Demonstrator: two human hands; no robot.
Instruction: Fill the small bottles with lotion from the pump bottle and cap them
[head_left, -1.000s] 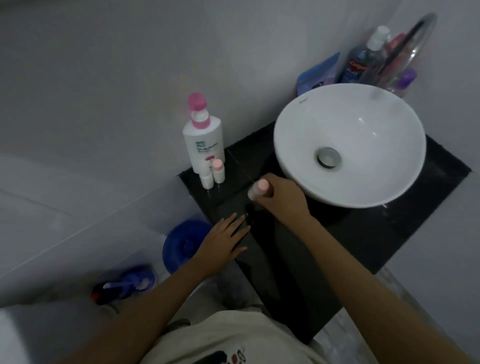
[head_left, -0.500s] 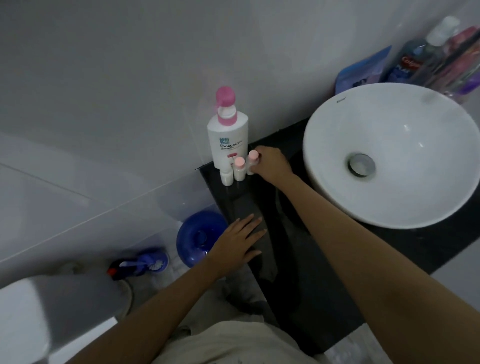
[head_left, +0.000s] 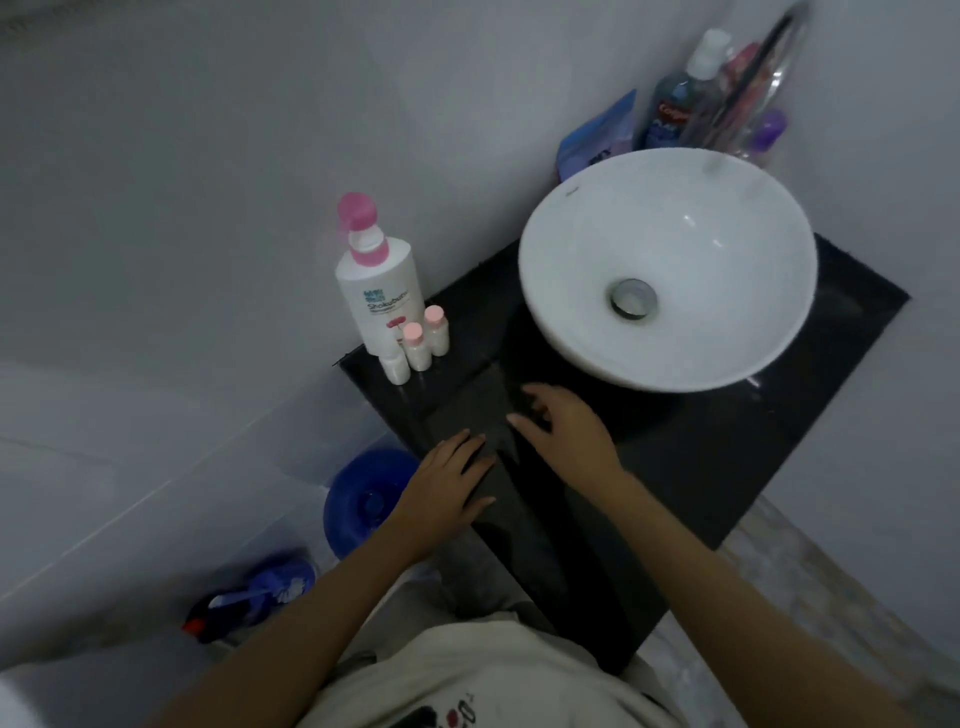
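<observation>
Both the left hand (head_left: 447, 488) and right hand (head_left: 563, 431) are resting spread and empty on the black bench (head_left: 701, 457), while at eleven o'clock two pink-capped small bottles (head_left: 427, 335) and one seemingly uncapped bottle (head_left: 395, 366) are standing beside the pump bottle (head_left: 379, 291), suggesting capping is nearing completion.

Cream printed shirt (head_left: 483, 680), bare forearms

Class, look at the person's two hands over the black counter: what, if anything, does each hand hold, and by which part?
Nothing is held. The left hand lies flat on the black counter; the right hand is open and empty.
</observation>
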